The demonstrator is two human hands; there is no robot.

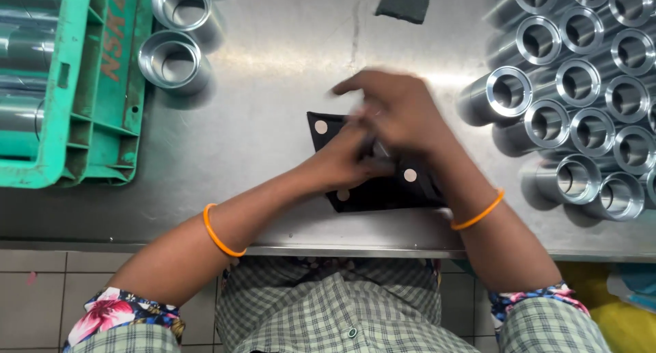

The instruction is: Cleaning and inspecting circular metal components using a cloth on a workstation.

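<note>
You are working both hands, left hand (345, 158) and right hand (400, 114), over the black pad (383, 192); motion blur is hiding each grip.

Stainless steel bench (273, 86), brushed top, scuffed, with a bright glare band across the middle. Its front edge runs along the person's waist.

- Left edge: green plastic crate (75, 86), running off the far-left corner.
- Just right of the crate, toward the far edge: two short metal sleeves (174, 60), upright, bores open upward, one behind the other and nearly touching.
- Far edge, centre-right: small dark foam pad (403, 0), partly cut off.
- Right side, far corner down to near the front edge: packed cluster of metal sleeves (581, 114), standing in close rows.
- Centre, near the front edge: black mat (383, 189) with pale round dots, lying flat, skewed to the edge.
</note>
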